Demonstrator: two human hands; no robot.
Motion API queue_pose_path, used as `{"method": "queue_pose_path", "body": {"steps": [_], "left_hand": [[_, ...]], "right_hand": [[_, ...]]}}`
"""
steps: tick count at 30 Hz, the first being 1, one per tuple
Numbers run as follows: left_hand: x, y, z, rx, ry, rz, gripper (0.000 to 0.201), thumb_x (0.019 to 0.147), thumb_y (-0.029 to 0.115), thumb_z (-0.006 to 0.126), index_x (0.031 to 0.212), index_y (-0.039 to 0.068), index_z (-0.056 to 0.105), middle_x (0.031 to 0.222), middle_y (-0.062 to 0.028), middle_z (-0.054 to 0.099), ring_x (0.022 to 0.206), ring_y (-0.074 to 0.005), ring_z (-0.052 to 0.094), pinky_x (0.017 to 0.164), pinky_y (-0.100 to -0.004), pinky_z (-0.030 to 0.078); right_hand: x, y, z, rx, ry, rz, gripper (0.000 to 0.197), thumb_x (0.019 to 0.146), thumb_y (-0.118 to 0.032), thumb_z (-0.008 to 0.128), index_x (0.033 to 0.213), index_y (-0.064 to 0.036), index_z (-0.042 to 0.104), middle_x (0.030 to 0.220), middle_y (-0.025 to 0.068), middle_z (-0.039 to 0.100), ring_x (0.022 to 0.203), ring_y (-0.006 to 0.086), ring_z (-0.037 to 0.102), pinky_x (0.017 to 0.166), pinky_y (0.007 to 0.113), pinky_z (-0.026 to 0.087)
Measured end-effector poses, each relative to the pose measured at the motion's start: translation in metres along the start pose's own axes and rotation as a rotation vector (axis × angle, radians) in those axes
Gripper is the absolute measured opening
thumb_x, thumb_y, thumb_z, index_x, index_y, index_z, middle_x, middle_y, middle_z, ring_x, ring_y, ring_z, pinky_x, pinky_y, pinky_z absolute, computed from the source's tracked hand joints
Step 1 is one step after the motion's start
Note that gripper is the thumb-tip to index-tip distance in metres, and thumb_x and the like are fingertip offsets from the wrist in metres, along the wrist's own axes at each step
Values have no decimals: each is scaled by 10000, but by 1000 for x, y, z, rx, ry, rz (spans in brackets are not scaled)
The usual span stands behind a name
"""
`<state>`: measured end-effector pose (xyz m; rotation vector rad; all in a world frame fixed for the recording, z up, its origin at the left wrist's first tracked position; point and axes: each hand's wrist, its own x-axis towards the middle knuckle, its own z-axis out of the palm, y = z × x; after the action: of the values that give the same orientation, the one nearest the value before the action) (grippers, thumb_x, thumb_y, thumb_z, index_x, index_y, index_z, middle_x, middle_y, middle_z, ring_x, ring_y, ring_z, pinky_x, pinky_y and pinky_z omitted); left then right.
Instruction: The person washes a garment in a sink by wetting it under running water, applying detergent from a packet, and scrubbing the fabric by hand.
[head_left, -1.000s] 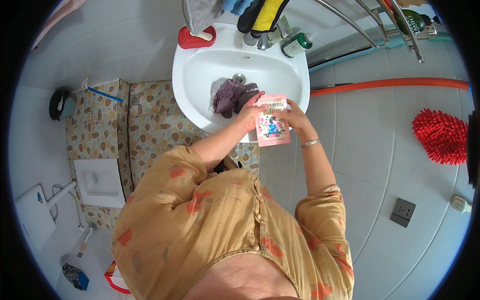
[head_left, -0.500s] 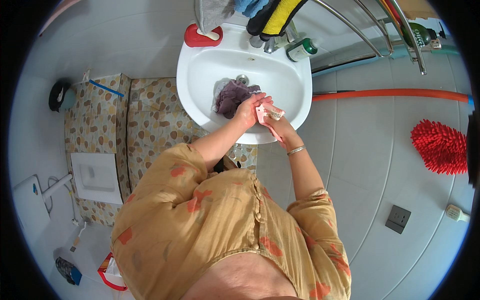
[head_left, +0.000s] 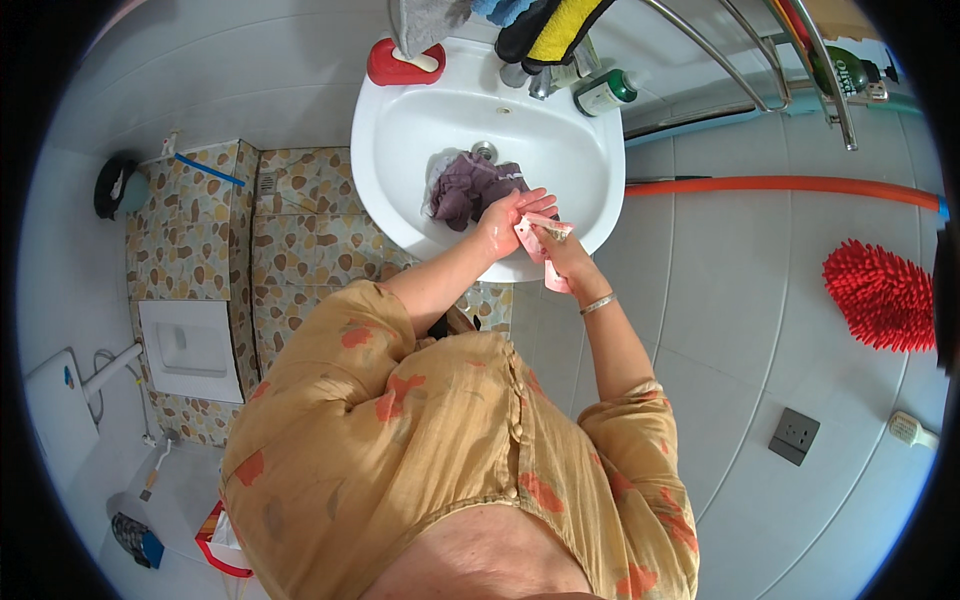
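Observation:
Over the near rim of the white washbasin, my left hand lies palm up with its fingers stretched out. Beside it my right hand grips a flat, pink-and-white packet, whose upper end reaches my left palm. Whether anything has come out of the packet is too small to tell. Crumpled dark purple cloth lies in the basin next to the drain; my left hand covers part of it.
A red soap dish with a pale soap bar sits on the basin's back left corner. At the back right stands a green-capped bottle near the faucet. Towels hang above, and a metal rack juts from the wall.
My right hand and the packet have shifted slightly right, and the packet's tilt has changed. My left hand remains palm up in nearly the same place. The view has moved a little.

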<state>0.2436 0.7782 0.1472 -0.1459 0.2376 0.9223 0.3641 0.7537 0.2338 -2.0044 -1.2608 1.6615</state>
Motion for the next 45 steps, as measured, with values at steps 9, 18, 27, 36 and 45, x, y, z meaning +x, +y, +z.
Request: {"method": "queue_pose_path", "body": {"steps": [9, 18, 27, 36, 45], "left_hand": [[-3, 0, 3, -11, -51, 0, 487, 947, 329, 261, 1259, -14, 407, 1289, -170, 441, 1207, -316, 394, 1025, -453, 301], [-6, 1, 6, -37, -57, -11, 467, 936, 311, 302, 1249, -14, 421, 1286, -173, 444, 1199, -320, 404, 1022, -452, 304], [-10, 4, 7, -16, -131, -14, 503, 929, 357, 320, 1274, -3, 388, 1294, -164, 434, 1208, -322, 393, 1023, -465, 294], [-14, 13, 7, -45, -149, -53, 465, 898, 326, 455, 1202, -25, 461, 1244, -174, 472, 1173, -309, 431, 1002, -440, 328], [-6, 16, -2, 400, 113, 8, 194, 851, 113, 570, 992, -21, 571, 957, -115, 609, 885, -226, 597, 792, -368, 486]], "right_hand": [[4, 6, -6, -69, -62, -6, 264, 898, -236, 497, 1071, -44, 555, 866, -13, 563, 708, 82, 487, 626, 234, 405], [-13, -10, -2, 43, -76, -4, 234, 896, -211, 503, 1066, -60, 558, 821, -34, 554, 662, 56, 476, 555, 213, 394], [-12, -8, -8, 27, -95, 44, 308, 889, -203, 510, 1147, -37, 522, 971, 19, 582, 808, 79, 523, 673, 238, 424], [-7, 6, -14, 262, -184, -98, 440, 852, -256, 603, 1221, -52, 477, 1069, 17, 563, 921, 74, 521, 797, 249, 448], [-8, 17, -6, 369, 110, -115, 260, 842, -225, 611, 952, 10, 612, 814, 43, 639, 658, 102, 597, 581, 250, 493]]}}
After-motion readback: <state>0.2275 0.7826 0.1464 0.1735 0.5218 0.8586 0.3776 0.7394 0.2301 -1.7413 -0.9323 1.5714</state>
